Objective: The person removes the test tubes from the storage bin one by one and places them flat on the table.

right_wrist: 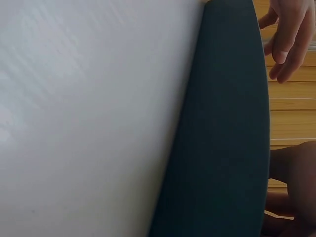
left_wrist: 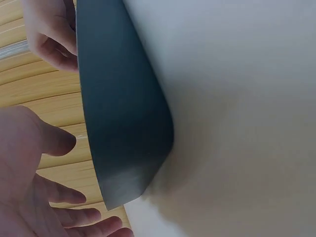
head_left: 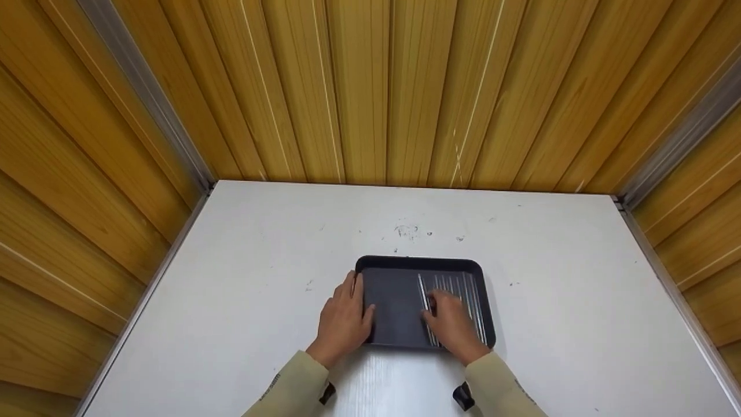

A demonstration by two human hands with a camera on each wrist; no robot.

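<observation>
A dark rectangular tray point(head_left: 395, 307) lies on the white table, its low wall point(left_wrist: 126, 103) showing close up in the left wrist view. Several thin, shiny clear rods point(head_left: 476, 301) lie side by side in its right half. My right hand point(head_left: 452, 324) is over the tray, thumb and forefinger pinching a thin rod point(head_left: 421, 285) that lies left of the others. Part of that rod is hidden by the fingers. At the tray's left side is my left hand point(head_left: 341, 321), its fingers extended along the rim and its thumb over the inside.
The white table point(head_left: 260, 249) has small dark marks point(head_left: 406, 231) beyond the tray. Wood-patterned panels point(head_left: 359, 92) rise behind it and on both sides, with metal posts point(head_left: 150, 87) at the corners. Both forearms wear light sleeves point(head_left: 295, 382).
</observation>
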